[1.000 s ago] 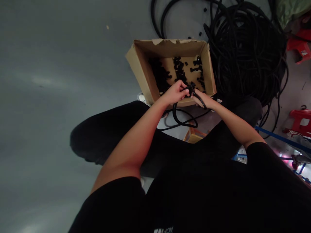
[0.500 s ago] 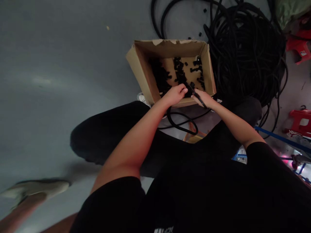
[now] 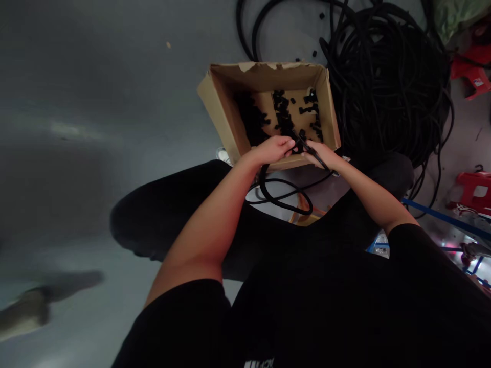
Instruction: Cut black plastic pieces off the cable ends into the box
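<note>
Over the near edge of a cardboard box [image 3: 220, 120], my left hand [image 3: 273, 149] is closed on a black hose [image 3: 264, 188]. The hose hangs out below that hand and loops between my legs. Black-handled scissors [image 3: 315, 155] are in my right hand [image 3: 326, 154], with the fingers wrapped round the handles. Their blades point toward my left fingertips, close to the hose end, and look slightly parted. It is too dark to tell whether they touch the hose. Many short black pieces [image 3: 283, 110] lie in the box below.
A large heap of coiled black hose [image 3: 391, 82] lies right of the box. Several small black bits are on the floor behind it. Red plastic stools [image 3: 475, 191] stand at the far right near a blue bar [image 3: 445, 213]. Another person's blurred foot [image 3: 26, 312] is at lower left.
My left hand has shifted slightly down and the scissor blades look wider apart. The other person's foot has moved toward the left edge. The box has stayed in place.
</note>
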`<control>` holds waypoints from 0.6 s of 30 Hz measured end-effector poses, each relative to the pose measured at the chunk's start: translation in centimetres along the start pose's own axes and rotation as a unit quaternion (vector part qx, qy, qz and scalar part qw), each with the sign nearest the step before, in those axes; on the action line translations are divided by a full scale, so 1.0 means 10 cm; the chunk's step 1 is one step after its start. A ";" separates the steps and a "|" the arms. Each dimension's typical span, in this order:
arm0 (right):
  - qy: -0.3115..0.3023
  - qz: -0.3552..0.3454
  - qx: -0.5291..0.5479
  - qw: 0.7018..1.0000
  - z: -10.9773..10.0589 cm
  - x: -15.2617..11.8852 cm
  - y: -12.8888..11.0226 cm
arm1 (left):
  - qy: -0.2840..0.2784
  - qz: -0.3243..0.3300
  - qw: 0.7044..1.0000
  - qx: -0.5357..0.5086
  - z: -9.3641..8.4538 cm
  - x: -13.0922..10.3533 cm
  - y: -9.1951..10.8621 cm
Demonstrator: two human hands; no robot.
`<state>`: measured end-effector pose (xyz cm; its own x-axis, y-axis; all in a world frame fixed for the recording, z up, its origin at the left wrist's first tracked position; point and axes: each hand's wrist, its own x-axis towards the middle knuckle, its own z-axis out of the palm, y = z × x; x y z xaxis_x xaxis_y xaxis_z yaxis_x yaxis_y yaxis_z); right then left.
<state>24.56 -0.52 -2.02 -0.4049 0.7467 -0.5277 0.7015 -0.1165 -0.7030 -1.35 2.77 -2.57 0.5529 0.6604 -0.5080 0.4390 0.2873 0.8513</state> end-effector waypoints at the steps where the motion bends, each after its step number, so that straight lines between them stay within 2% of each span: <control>1: -0.006 0.012 0.006 1.000 -0.01 -0.01 -0.01 | 0.012 -0.006 1.000 0.005 -0.01 0.01 -0.01; 4: -0.016 0.051 0.023 0.998 -0.04 -0.03 -0.04 | 0.093 -0.040 0.995 0.017 -0.06 0.05 -0.06; 7: -0.018 0.070 0.042 0.996 -0.04 -0.03 -0.02 | 0.159 -0.087 0.982 -0.044 -0.08 0.09 -0.09; 11: -0.031 0.038 0.068 0.997 0.04 -0.01 0.08 | 0.158 -0.095 0.970 -0.159 0.00 0.11 -0.05; 15: -0.035 -0.016 0.068 0.997 0.12 0.05 0.19 | 0.148 -0.066 0.965 -0.206 0.11 0.11 -0.03; 18: -0.032 -0.031 0.055 0.997 0.15 0.10 0.24 | 0.129 -0.065 0.965 -0.219 0.17 0.11 -0.05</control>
<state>24.93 -1.04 -4.99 -0.4840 0.7124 -0.5082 0.6063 -0.1459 -0.7818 0.28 2.20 -3.77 0.2936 0.7334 -0.6131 0.1195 0.6082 0.7848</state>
